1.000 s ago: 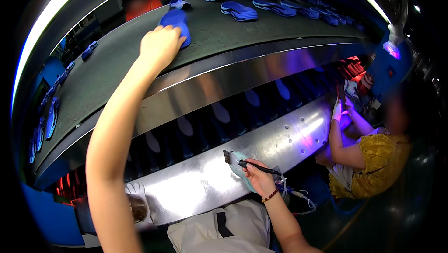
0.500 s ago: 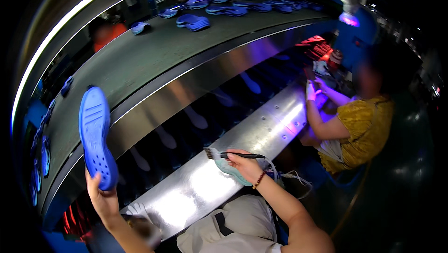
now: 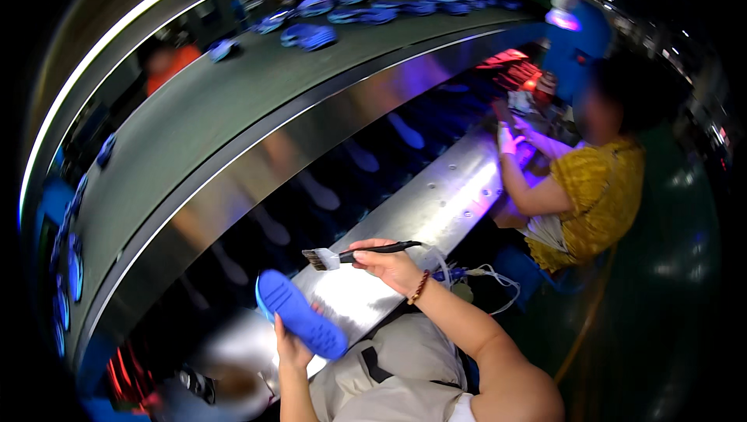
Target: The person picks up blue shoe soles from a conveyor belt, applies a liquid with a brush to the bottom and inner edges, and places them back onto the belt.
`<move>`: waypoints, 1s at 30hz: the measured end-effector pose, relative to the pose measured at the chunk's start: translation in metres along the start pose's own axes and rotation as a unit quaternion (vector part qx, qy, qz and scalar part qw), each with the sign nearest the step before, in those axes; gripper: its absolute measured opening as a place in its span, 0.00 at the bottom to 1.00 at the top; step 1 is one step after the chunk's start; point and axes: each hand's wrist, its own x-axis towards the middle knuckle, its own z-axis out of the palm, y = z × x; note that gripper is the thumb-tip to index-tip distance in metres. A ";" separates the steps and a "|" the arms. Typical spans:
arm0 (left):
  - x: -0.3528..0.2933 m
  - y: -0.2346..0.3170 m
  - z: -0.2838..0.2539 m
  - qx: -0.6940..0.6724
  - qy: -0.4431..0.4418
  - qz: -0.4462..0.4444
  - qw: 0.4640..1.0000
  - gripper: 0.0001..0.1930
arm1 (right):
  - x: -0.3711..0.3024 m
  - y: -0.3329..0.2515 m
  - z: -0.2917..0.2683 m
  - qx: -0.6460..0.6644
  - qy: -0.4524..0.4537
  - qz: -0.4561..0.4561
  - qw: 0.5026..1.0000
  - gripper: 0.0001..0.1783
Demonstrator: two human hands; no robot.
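In the head view, your left hand (image 3: 292, 350) holds a blue sole (image 3: 299, 313) tilted above the near edge of the metal bench (image 3: 447, 177) and your lap. Your thumb lies along one side and fingertips show at the other, pinching it across its width, with the grooved, holed face turned up. Your right hand (image 3: 385, 266) pinches the black handle of a flat brush (image 3: 330, 259), its bristles pointing left, near the sole but apparently apart from it.

For good control, grip the sole by its edges so the broad face stays free, and steer the brush from the fingers with a loose wrist. Bringing the sole level would probably make for more even contact.

Around you, the belt (image 3: 194, 134) carries more blue soles (image 3: 308, 36) beyond the metal guard. White cables (image 3: 498, 278) hang by your right forearm and could snag it. A blurred brown container (image 3: 237, 383) sits left of your left hand, and a co-worker (image 3: 599, 196) in yellow works to the right.
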 end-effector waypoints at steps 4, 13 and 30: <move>0.000 0.001 0.019 -0.106 -0.107 -0.003 0.989 0.48 | 0.000 0.017 0.020 -0.065 -0.082 0.034 0.994 0.13; -0.007 -0.006 0.036 -0.159 -0.111 -0.049 0.980 0.53 | 0.010 0.043 0.029 -0.083 -0.009 0.062 0.995 0.13; 0.008 0.005 0.016 -0.052 0.080 0.106 0.990 0.43 | -0.019 0.049 0.073 -0.560 -0.224 -0.199 0.773 0.09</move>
